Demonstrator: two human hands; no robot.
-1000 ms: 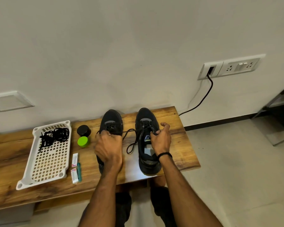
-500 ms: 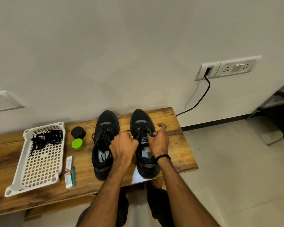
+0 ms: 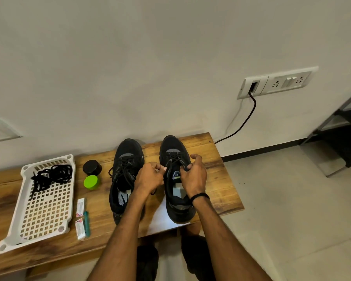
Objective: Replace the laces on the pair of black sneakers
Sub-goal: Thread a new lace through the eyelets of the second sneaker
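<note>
Two black sneakers stand side by side on the wooden bench (image 3: 221, 179), toes toward the wall. The left sneaker (image 3: 126, 159) shows loose black lacing. My left hand (image 3: 150, 177) sits between the shoes, fingers curled, pinching a lace of the right sneaker (image 3: 173, 147). My right hand (image 3: 194, 175) grips the right sneaker's lace at its right eyelets, thumb raised. A bundle of black laces (image 3: 49, 176) lies in the white perforated tray (image 3: 47, 216) at the left.
A black jar (image 3: 92, 167) and a green lid (image 3: 91, 181) sit between tray and shoes. Small packets (image 3: 81, 206) and a teal pen (image 3: 86, 222) lie near the bench's front edge. A black cable (image 3: 243, 122) runs from the wall socket (image 3: 276, 83). A dark shelf (image 3: 344, 134) stands right.
My left hand left the left sneaker and came to the right sneaker's left side. The long loose lace loop between the shoes is gone from view. My right hand stayed.
</note>
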